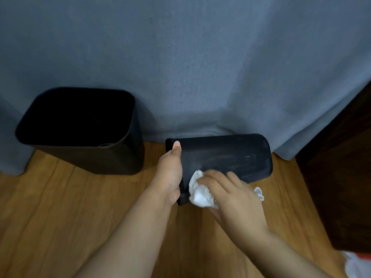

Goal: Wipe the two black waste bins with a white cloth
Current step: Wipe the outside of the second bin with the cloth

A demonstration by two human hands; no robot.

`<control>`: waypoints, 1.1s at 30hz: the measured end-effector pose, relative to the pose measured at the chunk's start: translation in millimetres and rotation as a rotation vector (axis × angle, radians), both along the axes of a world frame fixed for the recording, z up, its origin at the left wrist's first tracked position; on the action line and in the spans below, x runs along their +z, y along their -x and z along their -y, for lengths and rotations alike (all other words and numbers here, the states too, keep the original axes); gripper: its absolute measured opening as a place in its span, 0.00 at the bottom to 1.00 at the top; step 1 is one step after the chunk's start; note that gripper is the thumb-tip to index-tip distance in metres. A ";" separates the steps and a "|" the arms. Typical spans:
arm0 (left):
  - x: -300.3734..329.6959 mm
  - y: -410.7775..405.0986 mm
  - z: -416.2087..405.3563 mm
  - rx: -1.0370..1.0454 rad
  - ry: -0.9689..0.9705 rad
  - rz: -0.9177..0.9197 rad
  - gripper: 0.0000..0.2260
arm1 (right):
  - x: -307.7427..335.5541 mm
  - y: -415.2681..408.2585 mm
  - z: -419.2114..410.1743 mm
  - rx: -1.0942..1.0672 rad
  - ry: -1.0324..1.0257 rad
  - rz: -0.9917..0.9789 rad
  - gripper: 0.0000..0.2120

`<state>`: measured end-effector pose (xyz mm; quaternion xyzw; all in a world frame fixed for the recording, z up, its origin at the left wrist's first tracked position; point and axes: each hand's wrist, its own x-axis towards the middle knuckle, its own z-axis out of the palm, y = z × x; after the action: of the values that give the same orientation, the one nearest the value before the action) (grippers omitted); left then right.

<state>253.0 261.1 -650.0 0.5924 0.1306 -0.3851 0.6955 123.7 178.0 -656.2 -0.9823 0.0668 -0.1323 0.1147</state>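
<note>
Head view: left hand (170, 173) grips tipped bin (224, 157); right hand (236, 199) clutches cloth (198, 193) against it.

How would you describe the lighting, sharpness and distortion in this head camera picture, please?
Head view: dim, soft light; the upright bin has a featureless black interior; faint pale sheen on the lying bin; the white cloth is nearly blown out; both hands, left and right, are slightly soft; wide-angle bowing curves the curtain.

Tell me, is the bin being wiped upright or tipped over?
Tipped over. The bin on the right lies on its side on the wooden floor, its long wall facing up; the other bin stands upright.
</note>
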 end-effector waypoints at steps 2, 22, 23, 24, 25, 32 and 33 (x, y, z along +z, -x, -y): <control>0.0 0.0 0.4 0.009 -0.024 -0.004 0.22 | 8.3 -17.9 5.1 -0.093 0.002 0.043 0.21; 1.4 2.4 -2.1 -0.036 0.026 0.033 0.16 | -6.5 13.7 58.7 -0.513 -0.312 0.007 0.18; 1.7 2.6 -1.6 -0.041 0.026 0.039 0.16 | -8.0 15.7 55.3 -0.466 -0.310 -0.006 0.18; 3.1 3.0 -1.2 -0.043 0.026 0.042 0.16 | -7.7 16.9 60.3 -0.449 -0.287 -0.016 0.18; 3.8 3.1 -0.8 -0.043 0.029 0.045 0.16 | -6.8 16.8 70.5 -0.472 -0.268 -0.026 0.17; -0.7 0.7 0.2 -0.021 0.004 0.025 0.20 | -2.4 7.5 53.4 -0.446 -0.271 0.002 0.18; -0.9 -0.3 0.0 -0.023 0.008 0.030 0.20 | -3.3 8.8 49.3 -0.402 -0.244 0.012 0.18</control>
<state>253.4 261.0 -650.9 0.5966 0.1118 -0.3847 0.6954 114.9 128.7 -659.4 -0.9272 0.2758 -0.1493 0.2045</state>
